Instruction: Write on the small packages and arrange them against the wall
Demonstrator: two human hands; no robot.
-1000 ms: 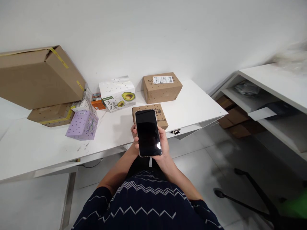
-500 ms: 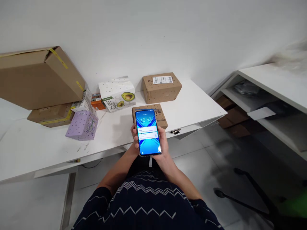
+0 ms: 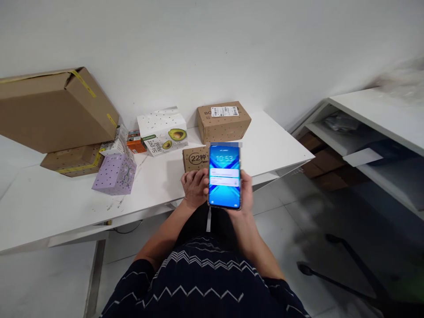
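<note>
Right hand (image 3: 245, 198): fingers gripping lit smartphone (image 3: 225, 194), screen up, reading 10:53. Left hand (image 3: 195, 187) just beside phone's left edge, fingers bent; can't tell from here whether closed on anything. Phone held near front edge of white desk (image 3: 155, 185), hiding part of brown cardboard box (image 3: 191, 165) marked 22. Behind: labelled carton (image 3: 225, 128), avocado-printed meal box (image 3: 162, 121). Farther left: purple dotted box (image 3: 109, 174), big taped carton (image 3: 39, 115).
</note>
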